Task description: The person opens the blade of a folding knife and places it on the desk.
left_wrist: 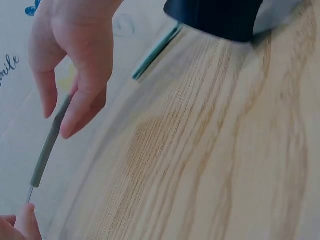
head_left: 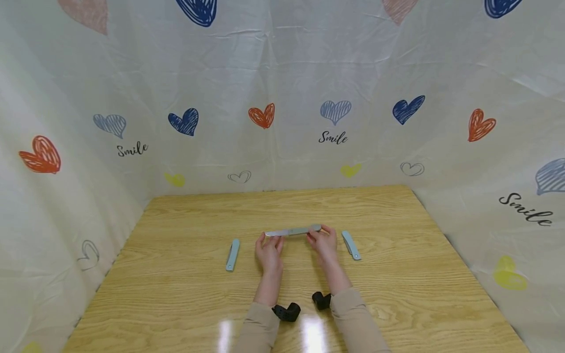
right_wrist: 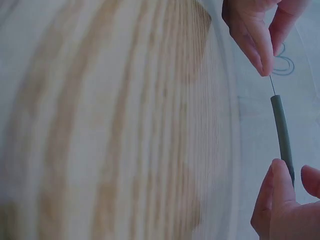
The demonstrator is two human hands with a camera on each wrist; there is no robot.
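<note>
An unfolded folding knife with a grey-green handle (head_left: 300,231) is held level above the table between both hands. My left hand (head_left: 269,252) pinches its thin silver blade (head_left: 277,233) from below, near the tip. At the other end, my right hand (head_left: 324,243) holds the butt of the handle between thumb and fingers. In the right wrist view a narrow edge of blade shows between the left fingertips (right_wrist: 266,65) and the handle (right_wrist: 282,130). The left wrist view has the right hand (left_wrist: 80,55) at the handle's upper end.
Two light blue folded knives lie on the wooden table (head_left: 176,294): the left folded knife (head_left: 232,255) beside my left hand, the right folded knife (head_left: 351,245) beside my right. Each wrist bears a black camera (head_left: 287,312). A printed cloth (head_left: 300,162) hangs behind.
</note>
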